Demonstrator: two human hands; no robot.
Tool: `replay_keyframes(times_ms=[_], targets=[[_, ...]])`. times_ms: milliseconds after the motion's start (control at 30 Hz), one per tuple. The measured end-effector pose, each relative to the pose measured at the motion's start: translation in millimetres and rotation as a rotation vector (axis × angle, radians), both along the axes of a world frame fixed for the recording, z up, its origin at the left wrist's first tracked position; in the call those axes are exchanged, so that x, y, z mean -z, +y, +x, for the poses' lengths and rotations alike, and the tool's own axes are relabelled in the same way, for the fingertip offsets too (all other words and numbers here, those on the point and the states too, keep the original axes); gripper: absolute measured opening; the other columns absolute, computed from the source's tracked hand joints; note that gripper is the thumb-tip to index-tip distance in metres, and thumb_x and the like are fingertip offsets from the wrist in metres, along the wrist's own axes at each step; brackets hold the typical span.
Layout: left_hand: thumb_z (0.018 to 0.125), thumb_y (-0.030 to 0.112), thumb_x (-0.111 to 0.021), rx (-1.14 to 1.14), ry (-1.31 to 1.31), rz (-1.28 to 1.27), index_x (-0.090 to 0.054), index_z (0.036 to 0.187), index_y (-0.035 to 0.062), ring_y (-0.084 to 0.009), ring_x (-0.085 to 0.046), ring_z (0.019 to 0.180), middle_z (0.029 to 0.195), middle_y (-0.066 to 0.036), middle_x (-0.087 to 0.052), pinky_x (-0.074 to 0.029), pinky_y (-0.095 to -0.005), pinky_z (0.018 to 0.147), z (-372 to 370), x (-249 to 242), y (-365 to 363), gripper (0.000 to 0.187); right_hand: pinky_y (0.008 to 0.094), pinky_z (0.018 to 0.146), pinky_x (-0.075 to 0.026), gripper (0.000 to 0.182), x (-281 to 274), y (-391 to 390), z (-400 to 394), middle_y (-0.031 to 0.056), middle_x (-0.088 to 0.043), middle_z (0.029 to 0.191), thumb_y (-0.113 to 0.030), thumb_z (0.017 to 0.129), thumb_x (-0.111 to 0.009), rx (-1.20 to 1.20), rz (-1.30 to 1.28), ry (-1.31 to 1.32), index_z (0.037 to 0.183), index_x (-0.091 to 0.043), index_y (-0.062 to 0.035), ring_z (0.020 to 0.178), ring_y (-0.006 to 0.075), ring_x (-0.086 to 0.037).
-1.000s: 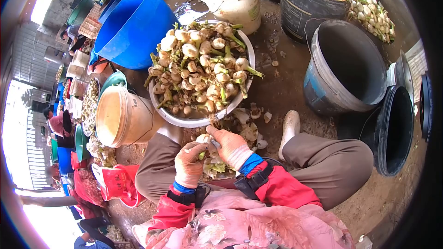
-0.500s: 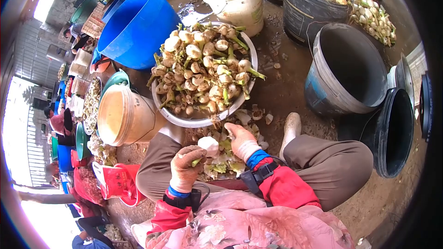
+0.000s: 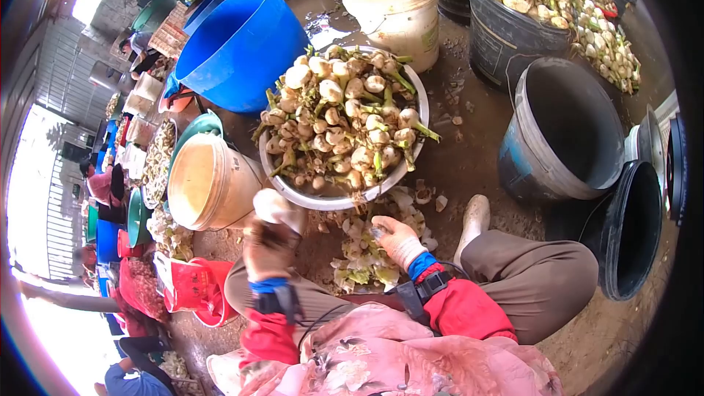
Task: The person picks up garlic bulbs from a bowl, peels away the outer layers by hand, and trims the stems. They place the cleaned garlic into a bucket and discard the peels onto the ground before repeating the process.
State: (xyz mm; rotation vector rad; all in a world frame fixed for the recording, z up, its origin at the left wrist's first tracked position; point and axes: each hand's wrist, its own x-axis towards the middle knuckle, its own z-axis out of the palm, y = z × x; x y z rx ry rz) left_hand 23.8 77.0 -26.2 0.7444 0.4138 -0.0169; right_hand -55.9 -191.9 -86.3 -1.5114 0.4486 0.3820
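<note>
My left hand [image 3: 268, 249], smeared by motion, is in front of the beige bucket [image 3: 196, 182]. At its fingertips is a white peeled garlic bulb [image 3: 270, 205], also blurred. My right hand [image 3: 400, 240] is closed in a pinch, with a small greyish shiny bit at its fingertips that I cannot identify. It hovers over a heap of pale peelings and leaf scraps [image 3: 359, 257] between my legs. Just beyond is a wide metal basin [image 3: 334, 202] heaped with unpeeled garlic bulbs [image 3: 341, 117] with cut green stalks.
A big blue tub [image 3: 242, 51] and a white bucket [image 3: 392, 11] stand behind the basin. To the right are a grey-black bucket [image 3: 561, 132], a black bucket [image 3: 629, 231] and a black tub of garlic [image 3: 513, 37]. A red bag [image 3: 194, 286] lies left; other people work farther left.
My left hand has swung left and forward with the peeled bulb, away from my right hand. My right hand has shifted only slightly. The whole view has tilted a little.
</note>
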Motion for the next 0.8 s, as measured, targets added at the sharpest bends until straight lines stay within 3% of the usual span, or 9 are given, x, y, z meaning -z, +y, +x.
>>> replay_keyframes(times_ms=[200,300,367,400,433,467,533,633,800], targets=[[0.085,0.041,-0.063,-0.616,-0.351,-0.011,-0.047,0.118,-0.0044,-0.0319,-0.062,0.092,0.098,-0.019,-0.062,-0.054,-0.0431,0.087,107,-112,74,0.058,0.0265,0.090,-0.044,0.036,30,4,2,0.0121,-0.063,0.114,-0.005,0.083,-0.057,0.096,0.113,-0.070,0.119,-0.057,-0.0061,0.102,0.0194,-0.060],[0.084,0.026,-0.065,0.196,-0.567,-0.002,-0.057,0.097,-0.0004,-0.0204,-0.059,0.075,0.087,-0.012,-0.062,-0.052,-0.0291,0.061,137,-68,79,0.031,0.0276,0.090,-0.045,0.035,54,11,7,0.0124,-0.064,0.112,-0.008,0.083,-0.059,0.101,0.047,-0.051,0.118,-0.057,-0.0053,0.100,0.0202,-0.061],[0.084,0.018,-0.062,0.128,0.016,0.115,-0.059,0.091,0.0024,-0.0128,-0.053,0.063,0.080,-0.006,-0.061,-0.042,-0.0237,0.053,99,-67,-40,0.017,0.0284,0.088,-0.045,0.036,37,6,7,0.0119,-0.065,0.110,-0.009,0.083,-0.059,0.041,-0.023,-0.025,0.119,-0.057,-0.0078,0.099,0.0206,-0.061],[0.083,0.015,-0.063,0.327,-0.116,0.885,-0.062,0.088,0.0048,-0.0110,-0.051,0.058,0.073,-0.001,-0.059,-0.043,-0.0231,0.054,79,-61,-77,0.012,0.0284,0.088,-0.045,0.037,32,5,8,0.0118,-0.065,0.109,-0.008,0.083,-0.058,0.018,-0.041,0.023,0.119,-0.057,-0.0091,0.099,0.0205,-0.061],[0.082,0.016,-0.065,0.511,-0.246,1.004,-0.066,0.091,0.0063,-0.0104,-0.051,0.056,0.069,-0.001,-0.059,-0.045,-0.0241,0.055,84,-13,-83,0.013,0.0285,0.088,-0.045,0.038,31,4,9,0.0118,-0.065,0.109,-0.006,0.082,-0.058,-0.005,-0.060,0.070,0.120,-0.057,-0.0104,0.098,0.0204,-0.062],[0.081,0.016,-0.067,0.578,0.159,1.201,-0.067,0.100,0.0039,-0.0123,-0.059,0.065,0.078,-0.005,-0.066,-0.048,-0.0251,0.062,75,-19,-124,0.022,0.0283,0.086,-0.046,0.039,40,6,8,0.0117,-0.065,0.108,-0.007,0.081,-0.056,0.026,-0.041,0.005,0.120,-0.058,-0.0118,0.097,0.0212,-0.062],[0.076,0.034,-0.067,0.954,-0.053,1.839,-0.062,0.111,0.0015,-0.0258,-0.064,0.097,0.103,-0.018,-0.066,-0.048,-0.0344,0.085,88,27,-142,0.048,0.0283,0.086,-0.046,0.038,50,7,7,0.0113,-0.065,0.108,-0.009,0.082,-0.056,0.035,-0.037,0.027,0.120,-0.058,-0.0117,0.097,0.0218,-0.062],[0.074,0.040,-0.064,1.254,0.169,2.037,-0.054,0.120,0.0052,-0.0309,-0.061,0.102,0.108,-0.020,-0.064,-0.047,-0.0387,0.088,110,64,-174,0.059,0.0288,0.088,-0.045,0.036,48,0,13,0.0115,-0.065,0.109,-0.013,0.084,-0.057,0.049,0.019,0.101,0.120,-0.058,-0.0103,0.099,0.0235,-0.061],[0.074,0.036,-0.062,1.070,0.245,2.103,-0.045,0.127,0.0088,-0.0319,-0.061,0.103,0.104,-0.023,-0.064,-0.046,-0.0414,0.088,103,83,-178,0.062,0.0280,0.091,-0.044,0.036,58,5,13,0.0132,-0.064,0.111,-0.014,0.085,-0.057,0.130,0.048,0.015,0.120,-0.057,-0.0076,0.103,0.0225,-0.061]])
